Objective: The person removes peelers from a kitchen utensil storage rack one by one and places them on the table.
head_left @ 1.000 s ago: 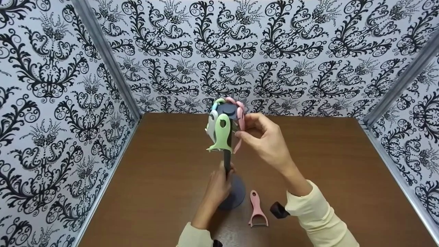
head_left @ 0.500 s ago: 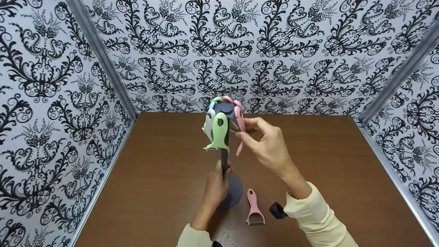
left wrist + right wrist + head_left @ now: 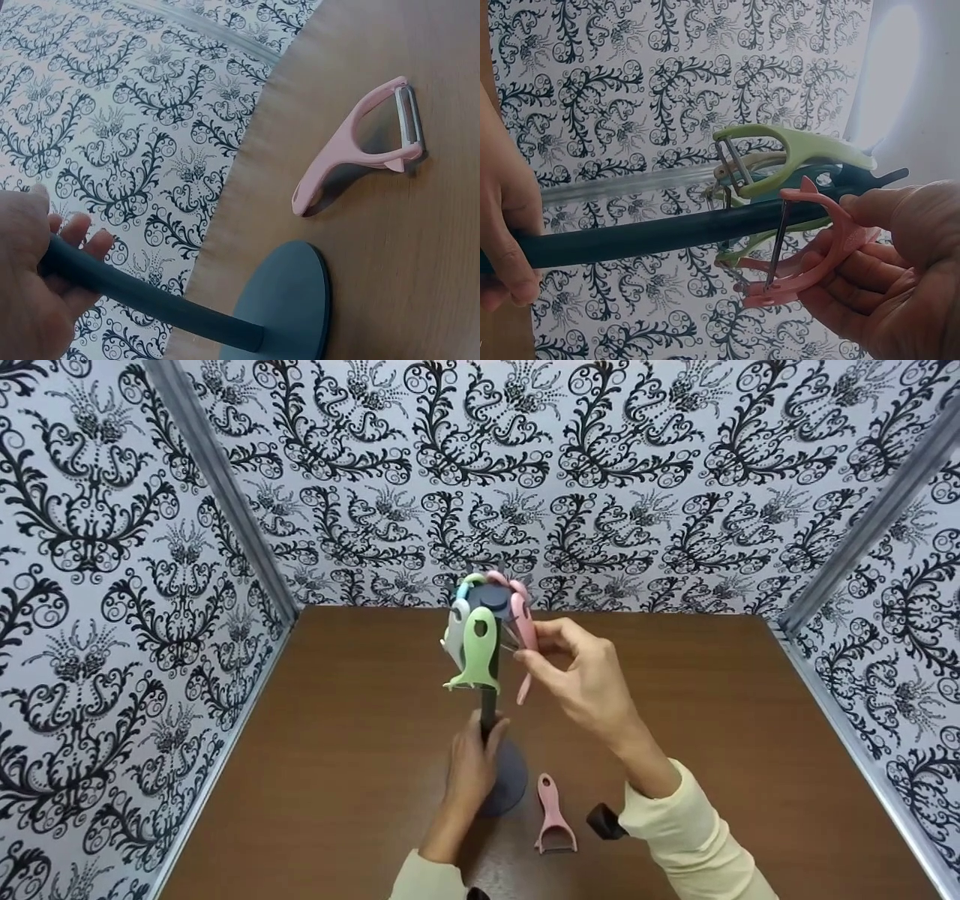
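Observation:
A dark grey stand point(image 3: 489, 706) with a round base rises from the table, and several peelers hang around its top. My left hand point(image 3: 472, 765) grips its pole below them; the left wrist view shows fingers curled about the pole point(image 3: 150, 296). With thumb and fingers, my right hand point(image 3: 589, 675) pinches a pink peeler point(image 3: 840, 232) at the right side of the top. A light green peeler point(image 3: 478, 649) hangs at the front, a whitish one point(image 3: 455, 630) to its left. Whether the pinched peeler's hole sits on a hook is hidden in the right wrist view.
Another pink peeler point(image 3: 553, 817) lies on the brown table point(image 3: 337, 780), right of the stand's base point(image 3: 506, 784). Patterned walls point(image 3: 525, 450) enclose the table at the back and sides, with metal edge strips point(image 3: 225, 487) at the corners.
The whole scene shifts slightly left as the head view moves. The right hand keeps its pinch on the pink peeler, which tilts slightly outward; the left hand stays on the pole.

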A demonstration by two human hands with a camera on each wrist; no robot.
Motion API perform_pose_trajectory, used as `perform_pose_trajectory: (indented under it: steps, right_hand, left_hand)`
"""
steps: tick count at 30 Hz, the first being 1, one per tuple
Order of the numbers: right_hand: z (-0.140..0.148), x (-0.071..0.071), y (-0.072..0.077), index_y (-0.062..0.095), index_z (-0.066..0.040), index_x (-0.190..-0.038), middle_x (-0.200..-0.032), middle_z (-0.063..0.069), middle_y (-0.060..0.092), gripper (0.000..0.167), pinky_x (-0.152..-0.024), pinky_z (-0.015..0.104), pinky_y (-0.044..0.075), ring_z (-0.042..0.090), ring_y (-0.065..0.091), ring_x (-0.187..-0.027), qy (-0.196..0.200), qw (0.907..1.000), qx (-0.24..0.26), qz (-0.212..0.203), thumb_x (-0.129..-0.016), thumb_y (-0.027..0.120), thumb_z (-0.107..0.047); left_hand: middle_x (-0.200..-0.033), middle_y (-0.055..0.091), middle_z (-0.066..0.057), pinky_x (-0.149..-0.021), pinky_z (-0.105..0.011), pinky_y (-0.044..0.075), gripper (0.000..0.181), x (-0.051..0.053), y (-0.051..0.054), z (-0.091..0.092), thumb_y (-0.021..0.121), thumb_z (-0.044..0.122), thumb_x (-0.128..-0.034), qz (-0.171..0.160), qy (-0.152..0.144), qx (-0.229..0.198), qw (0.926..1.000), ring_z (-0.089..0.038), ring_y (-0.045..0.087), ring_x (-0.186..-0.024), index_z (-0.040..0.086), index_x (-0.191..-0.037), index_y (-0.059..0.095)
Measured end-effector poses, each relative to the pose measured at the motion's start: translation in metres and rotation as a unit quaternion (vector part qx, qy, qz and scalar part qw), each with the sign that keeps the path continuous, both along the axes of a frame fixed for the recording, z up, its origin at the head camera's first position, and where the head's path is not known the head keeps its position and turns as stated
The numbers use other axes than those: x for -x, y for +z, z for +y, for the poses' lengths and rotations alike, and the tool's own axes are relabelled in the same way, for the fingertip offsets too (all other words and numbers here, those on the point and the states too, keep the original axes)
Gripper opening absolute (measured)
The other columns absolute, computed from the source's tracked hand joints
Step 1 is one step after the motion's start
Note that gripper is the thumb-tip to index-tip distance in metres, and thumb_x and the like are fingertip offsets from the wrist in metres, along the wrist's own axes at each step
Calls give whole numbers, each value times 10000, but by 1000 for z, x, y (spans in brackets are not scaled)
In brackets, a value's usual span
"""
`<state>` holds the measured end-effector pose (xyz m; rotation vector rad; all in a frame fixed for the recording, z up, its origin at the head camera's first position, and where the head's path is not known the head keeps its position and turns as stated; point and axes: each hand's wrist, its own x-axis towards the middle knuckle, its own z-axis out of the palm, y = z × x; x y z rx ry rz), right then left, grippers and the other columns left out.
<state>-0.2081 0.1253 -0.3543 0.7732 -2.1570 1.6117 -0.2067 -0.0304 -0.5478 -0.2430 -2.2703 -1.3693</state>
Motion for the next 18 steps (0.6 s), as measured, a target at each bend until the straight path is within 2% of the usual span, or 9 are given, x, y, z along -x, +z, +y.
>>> perform_pose_trajectory:
  steps: [5,11,18]
  right_hand:
    - [0,-2,0,679,68,-1124,-999,159,750,243,-801,317,592,231,739,-900,9,9999,91,-139,-908,773,10]
    - [1,-8,4,683,59,-1129,-975,135,755,266,-787,315,593,217,740,-875,-120,9997,29,-192,-902,794,-25]
    - [5,-12,12,698,40,-1131,-957,103,759,282,-780,304,591,202,735,-851,-329,9986,-233,-341,-893,813,-56]
  left_hand:
    - [-771,573,29,-601,-295,437,165,-1,1,1,637,226,-1043,26,59,137,9999,-132,539,-681,62,-1028,638]
    - [-781,575,25,-607,-321,488,114,-2,4,2,595,169,-1067,-80,32,363,9993,-139,574,-687,63,-1030,616]
    - [-778,626,8,-602,-348,526,99,1,3,0,594,130,-1061,209,17,522,9984,-143,619,-681,52,-1006,622]
